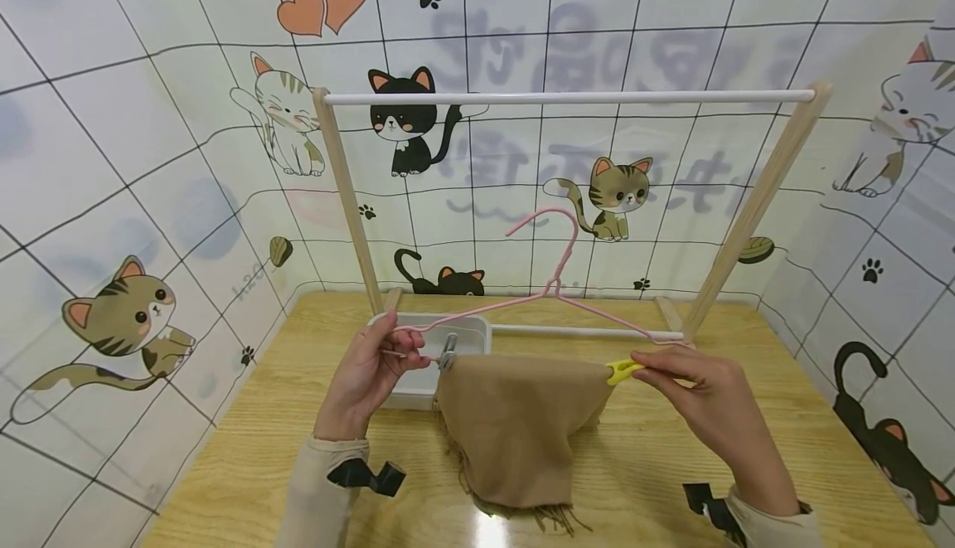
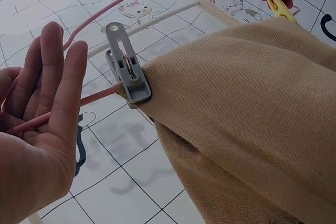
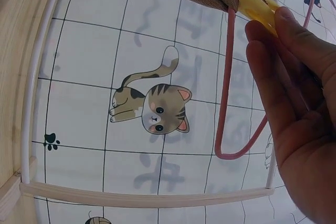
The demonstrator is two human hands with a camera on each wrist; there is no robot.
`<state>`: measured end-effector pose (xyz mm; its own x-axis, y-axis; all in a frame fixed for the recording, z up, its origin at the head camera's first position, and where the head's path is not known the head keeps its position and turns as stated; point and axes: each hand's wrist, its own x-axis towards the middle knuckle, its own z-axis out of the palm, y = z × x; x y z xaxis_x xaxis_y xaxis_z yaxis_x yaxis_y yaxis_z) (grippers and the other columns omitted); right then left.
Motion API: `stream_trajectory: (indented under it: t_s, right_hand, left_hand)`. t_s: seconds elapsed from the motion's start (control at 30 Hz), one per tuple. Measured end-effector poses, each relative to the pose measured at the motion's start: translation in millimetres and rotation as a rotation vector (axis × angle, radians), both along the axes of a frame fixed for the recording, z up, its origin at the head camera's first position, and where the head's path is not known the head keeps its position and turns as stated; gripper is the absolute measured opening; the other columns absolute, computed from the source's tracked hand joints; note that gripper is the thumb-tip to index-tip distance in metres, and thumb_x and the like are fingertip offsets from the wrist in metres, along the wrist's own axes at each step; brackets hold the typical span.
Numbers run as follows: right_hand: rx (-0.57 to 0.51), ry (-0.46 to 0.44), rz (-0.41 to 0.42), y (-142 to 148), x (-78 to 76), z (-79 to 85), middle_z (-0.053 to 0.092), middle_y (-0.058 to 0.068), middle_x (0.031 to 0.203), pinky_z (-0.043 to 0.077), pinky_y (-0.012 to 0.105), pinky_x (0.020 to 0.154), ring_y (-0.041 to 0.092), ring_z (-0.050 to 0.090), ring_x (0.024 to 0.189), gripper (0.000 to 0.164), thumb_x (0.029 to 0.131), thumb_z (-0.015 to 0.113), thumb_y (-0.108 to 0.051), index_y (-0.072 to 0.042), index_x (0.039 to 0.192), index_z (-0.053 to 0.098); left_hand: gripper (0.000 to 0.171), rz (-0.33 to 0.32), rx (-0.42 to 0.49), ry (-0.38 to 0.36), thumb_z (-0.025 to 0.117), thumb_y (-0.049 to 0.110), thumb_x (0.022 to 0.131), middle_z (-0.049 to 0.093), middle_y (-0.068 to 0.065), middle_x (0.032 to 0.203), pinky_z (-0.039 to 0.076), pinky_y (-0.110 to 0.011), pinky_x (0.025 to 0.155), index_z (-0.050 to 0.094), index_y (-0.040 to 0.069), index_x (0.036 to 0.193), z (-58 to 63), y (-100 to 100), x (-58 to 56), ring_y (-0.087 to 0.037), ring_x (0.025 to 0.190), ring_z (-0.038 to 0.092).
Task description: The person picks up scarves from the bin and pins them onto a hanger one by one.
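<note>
A pink wire hanger [image 1: 574,241] is held up over the table, its hook on top. My left hand [image 1: 361,378] holds its left end, with the bar running across the palm in the left wrist view. Over the lower bar hangs a brown fringed cloth [image 1: 522,432]. A grey clothespin [image 2: 137,88] clamps the cloth's left end to the bar, just beyond my left fingers. At the cloth's right end, my right hand [image 1: 701,390] pinches a yellow clothespin [image 1: 619,372] between thumb and fingers; its jaws are on the cloth's edge.
Behind the hanger stands a wooden rack with a white top rod [image 1: 567,98] and a low white rod. A white bin [image 1: 414,401] sits behind my left hand, partly hidden by hand and cloth. The wood-grain table [image 1: 246,465] meets cat-patterned walls on three sides.
</note>
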<state>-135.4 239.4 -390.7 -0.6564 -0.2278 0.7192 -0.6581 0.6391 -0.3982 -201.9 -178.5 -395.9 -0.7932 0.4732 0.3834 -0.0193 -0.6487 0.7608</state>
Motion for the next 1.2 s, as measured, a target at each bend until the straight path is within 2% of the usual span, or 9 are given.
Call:
stream_trajectory:
  t_s: [0.23,0.47,0.77,0.93,1.03,1.13,1.2]
  right_hand:
    - [0.031,-0.006,-0.014,-1,1.4,0.7,0.078,-0.001,0.093,0.054,0.009,0.067,-0.009,0.067,0.088,0.041,0.067,0.086,0.014,-0.009,0.1,0.082]
    - [0.037,-0.001,-0.02,-5,1.4,0.4,0.078,-0.001,0.092,0.054,0.009,0.07,-0.002,0.069,0.085,0.042,0.067,0.086,0.013,-0.01,0.102,0.082]
    - [0.099,-0.079,-0.047,-9,1.6,0.9,0.079,0.003,0.102,0.053,0.008,0.067,0.008,0.074,0.083,0.036,0.072,0.089,0.002,-0.008,0.105,0.081]
    - [0.128,-0.127,-0.075,-10,1.9,0.7,0.079,0.0,0.098,0.058,0.018,0.066,0.008,0.073,0.081,0.039,0.077,0.087,-0.003,-0.01,0.114,0.078]
    - [0.136,-0.144,-0.103,-11,2.5,0.3,0.078,-0.001,0.095,0.059,0.026,0.065,0.012,0.074,0.082,0.044,0.08,0.086,-0.006,-0.011,0.122,0.074]
    - [0.12,-0.152,-0.118,-11,3.9,0.0,0.078,0.0,0.099,0.058,0.027,0.063,0.017,0.074,0.084,0.046,0.082,0.086,-0.007,-0.012,0.125,0.071]
    - [0.1,-0.152,-0.137,-9,5.3,-0.5,0.077,-0.001,0.1,0.056,0.022,0.064,0.014,0.074,0.085,0.043,0.082,0.086,-0.009,-0.013,0.123,0.072]
  left_hand:
    - [0.055,0.016,-0.005,-0.024,0.032,0.018,0.114,0.079,-0.005,0.091,0.062,-0.033,0.08,0.081,0.005,0.09,1.6,2,1.7,-0.008,0.074,0.075]
    - [0.056,-0.01,0.009,0.008,0.03,0.014,0.114,0.079,-0.006,0.092,0.062,-0.032,0.081,0.08,0.004,0.092,0.4,3,0.9,-0.008,0.076,0.075]
    - [0.055,0.003,-0.002,0.001,0.032,0.015,0.114,0.079,-0.005,0.091,0.062,-0.032,0.08,0.081,0.004,0.091,0.8,2,1.2,-0.008,0.076,0.075]
    - [0.054,0.008,-0.008,-0.009,0.033,0.015,0.114,0.079,-0.005,0.09,0.062,-0.032,0.08,0.081,0.004,0.09,0.8,1,0.7,-0.008,0.075,0.075]
    - [0.056,-0.007,0.001,0.004,0.031,0.014,0.114,0.079,-0.006,0.091,0.062,-0.031,0.08,0.08,0.004,0.091,0.2,1,-0.2,-0.008,0.076,0.075]
    - [0.057,-0.013,0.006,0.001,0.03,0.014,0.114,0.079,-0.006,0.092,0.062,-0.031,0.081,0.08,0.004,0.09,-0.2,0,-0.4,-0.008,0.076,0.075]
    - [0.057,-0.01,0.003,-0.007,0.03,0.014,0.114,0.079,-0.005,0.092,0.062,-0.031,0.081,0.08,0.005,0.089,-0.6,0,-0.3,-0.007,0.075,0.075]
